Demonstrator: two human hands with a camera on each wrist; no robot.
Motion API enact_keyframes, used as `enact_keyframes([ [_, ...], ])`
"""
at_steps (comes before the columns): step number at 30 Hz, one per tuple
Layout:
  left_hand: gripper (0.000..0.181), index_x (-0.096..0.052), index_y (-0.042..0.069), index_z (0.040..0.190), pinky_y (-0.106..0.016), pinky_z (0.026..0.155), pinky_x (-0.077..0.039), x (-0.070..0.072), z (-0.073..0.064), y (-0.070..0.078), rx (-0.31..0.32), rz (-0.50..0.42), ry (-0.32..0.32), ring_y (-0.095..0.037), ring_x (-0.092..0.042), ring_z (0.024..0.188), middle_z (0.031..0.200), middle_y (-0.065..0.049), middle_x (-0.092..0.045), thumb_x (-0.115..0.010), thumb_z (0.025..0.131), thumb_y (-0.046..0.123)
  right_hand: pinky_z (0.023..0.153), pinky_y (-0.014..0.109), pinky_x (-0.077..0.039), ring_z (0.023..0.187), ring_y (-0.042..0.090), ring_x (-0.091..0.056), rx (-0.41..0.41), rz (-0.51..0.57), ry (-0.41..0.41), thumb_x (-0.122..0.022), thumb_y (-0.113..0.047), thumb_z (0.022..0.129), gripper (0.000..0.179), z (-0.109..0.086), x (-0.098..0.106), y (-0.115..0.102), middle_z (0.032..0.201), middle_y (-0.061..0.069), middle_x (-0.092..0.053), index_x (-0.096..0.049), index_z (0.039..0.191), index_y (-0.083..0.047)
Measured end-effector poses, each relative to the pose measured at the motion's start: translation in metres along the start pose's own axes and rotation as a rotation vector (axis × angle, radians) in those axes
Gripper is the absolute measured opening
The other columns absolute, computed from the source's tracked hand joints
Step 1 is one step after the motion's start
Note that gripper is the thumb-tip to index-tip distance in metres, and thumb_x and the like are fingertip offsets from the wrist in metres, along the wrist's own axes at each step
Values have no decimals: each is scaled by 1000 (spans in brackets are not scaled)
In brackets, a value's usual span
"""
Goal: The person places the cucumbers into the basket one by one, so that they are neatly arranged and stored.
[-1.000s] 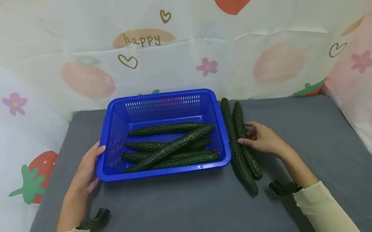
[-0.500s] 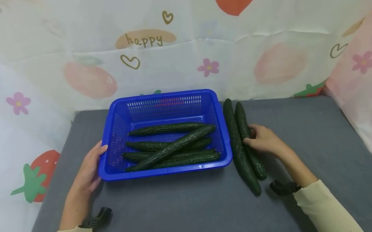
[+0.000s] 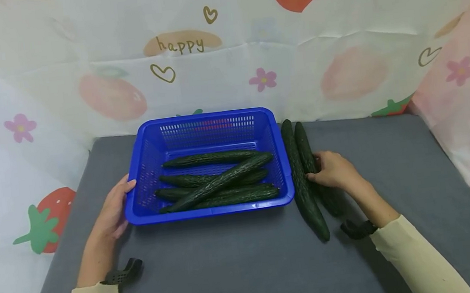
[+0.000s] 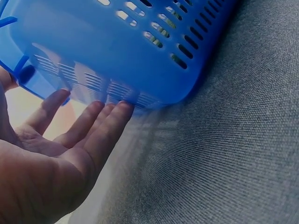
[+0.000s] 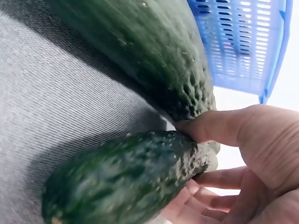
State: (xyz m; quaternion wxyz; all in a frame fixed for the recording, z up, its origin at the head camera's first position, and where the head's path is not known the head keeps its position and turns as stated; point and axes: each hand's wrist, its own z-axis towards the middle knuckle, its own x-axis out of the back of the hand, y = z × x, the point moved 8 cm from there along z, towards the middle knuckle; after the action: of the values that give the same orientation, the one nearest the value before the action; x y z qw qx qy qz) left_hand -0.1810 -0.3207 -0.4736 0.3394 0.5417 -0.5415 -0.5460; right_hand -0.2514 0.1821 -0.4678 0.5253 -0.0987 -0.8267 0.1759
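Observation:
A blue plastic basket [image 3: 216, 211] holds several long dark green cucumbers [image 3: 221, 182], one lying slantwise over others. My left hand [image 3: 114, 209] holds the basket's left side, thumb at the rim; in the left wrist view its fingertips [image 4: 124, 106] touch the slotted outer wall. Two more cucumbers lie on the cloth right of the basket. The one nearer the basket [image 3: 304, 191] lies along its right wall. My right hand [image 3: 334, 172] grips the outer cucumber [image 5: 121, 177] around its middle, with the thumb between the two cucumbers and the fingers on the far side.
Grey cloth [image 3: 230, 266] covers the table. Behind and at both sides hangs a white printed sheet [image 3: 228, 80] with strawberries, hearts and flowers. A dark band with a camera mount sits on each wrist.
My right hand has closed in around the outer cucumber, whose near end has swung right, away from the other one. The left hand stays on the basket.

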Motion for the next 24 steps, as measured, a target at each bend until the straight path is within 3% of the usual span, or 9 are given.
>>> enact_keyframes([
  [5, 51, -29, 15, 161, -31, 91, -64, 2, -1, -1, 24, 29, 15, -10, -73, 115, 131, 9, -69, -41, 115, 33, 95, 63, -56, 122, 51, -64, 33, 4, -6, -72, -32, 99, 76, -2, 4, 2, 139, 35, -62, -41, 154, 9],
  [7, 52, -28, 16, 162, -31, 92, -63, 2, -1, -1, 28, 30, 15, -10, -72, 116, 133, 10, -69, -41, 115, 34, 88, 60, -57, 111, 47, -68, 49, 5, -12, -73, -31, 98, 74, -5, 5, 3, 130, 34, -66, -43, 152, 9],
  [11, 42, -36, 19, 155, -31, 89, -64, 3, -4, 1, 12, 5, 8, -10, -74, 112, 128, 8, -71, -40, 115, 31, 72, 46, -54, 85, 32, -66, 52, 7, -25, -73, -30, 97, 72, -11, 4, 6, 109, 24, -68, -45, 152, 7],
  [14, 34, -41, 20, 149, -31, 87, -65, 4, -7, 4, -13, -15, -1, -11, -75, 108, 124, 6, -73, -38, 116, 27, 67, 41, -50, 78, 27, -63, 45, 7, -14, -71, -30, 97, 72, -14, 2, 4, 102, 20, -68, -44, 153, 6],
  [17, 36, -40, 19, 150, -31, 87, -65, 4, -9, 5, -16, -20, -9, -11, -75, 108, 124, 6, -73, -38, 116, 26, 68, 45, -54, 83, 32, -67, 43, -18, 32, -72, -35, 98, 73, -16, 1, 2, 104, 22, -71, -45, 152, 7],
  [22, 41, -35, 18, 155, -31, 89, -64, 0, -5, 3, -3, -22, -19, -11, -74, 113, 129, 7, -72, -38, 116, 28, 81, 57, -60, 106, 45, -71, 15, -89, 95, -77, -43, 95, 79, -16, 2, 5, 126, 29, -71, -49, 150, 6],
  [24, 40, -37, 18, 154, -31, 89, -64, -3, -2, 3, -10, -28, -25, -11, -74, 112, 128, 7, -72, -38, 116, 28, 80, 58, -60, 109, 46, -71, 3, -98, 96, -76, -41, 96, 77, -17, 3, 8, 130, 30, -69, -50, 150, 6],
])
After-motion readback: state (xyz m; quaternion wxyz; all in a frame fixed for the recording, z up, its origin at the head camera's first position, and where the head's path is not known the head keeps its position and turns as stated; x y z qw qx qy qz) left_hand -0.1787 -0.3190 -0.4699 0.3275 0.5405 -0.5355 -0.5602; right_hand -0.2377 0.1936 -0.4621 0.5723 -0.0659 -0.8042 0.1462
